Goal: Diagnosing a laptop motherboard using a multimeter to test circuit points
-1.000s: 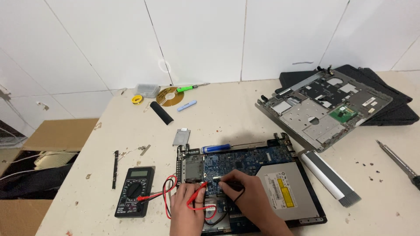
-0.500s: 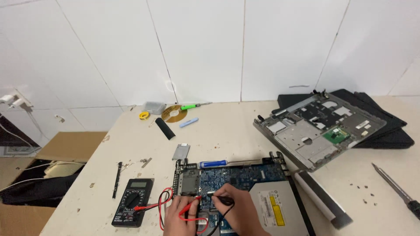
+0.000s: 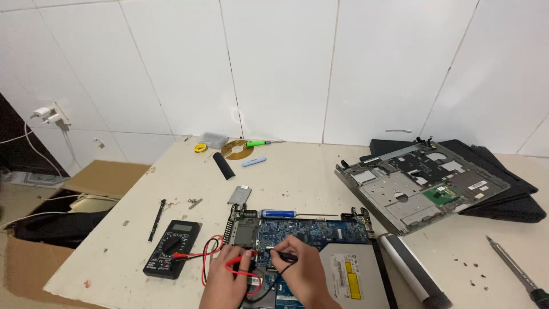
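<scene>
An opened laptop base with a blue circuit board (image 3: 311, 232) lies at the table's near edge. My left hand (image 3: 226, 280) holds a red test probe (image 3: 243, 262) against the board's left part. My right hand (image 3: 303, 272) pinches a black test probe (image 3: 283, 256) with its tip on the board. Red and black leads run from the probes to a black multimeter (image 3: 171, 248) lying left of the board. A silver optical drive (image 3: 351, 274) sits in the base to the right of my hands.
A blue-handled screwdriver (image 3: 280, 213) lies behind the board. A stripped laptop cover (image 3: 420, 183) rests on black parts at right. A grey bar (image 3: 409, 269), a soldering iron (image 3: 514, 269), a disc (image 3: 235, 149), small tools and an open cardboard box (image 3: 63, 229) surround the table.
The camera has tilted up, showing more wall and less of the near table edge. Both hands stay on the board with the probes, shifted only slightly.
</scene>
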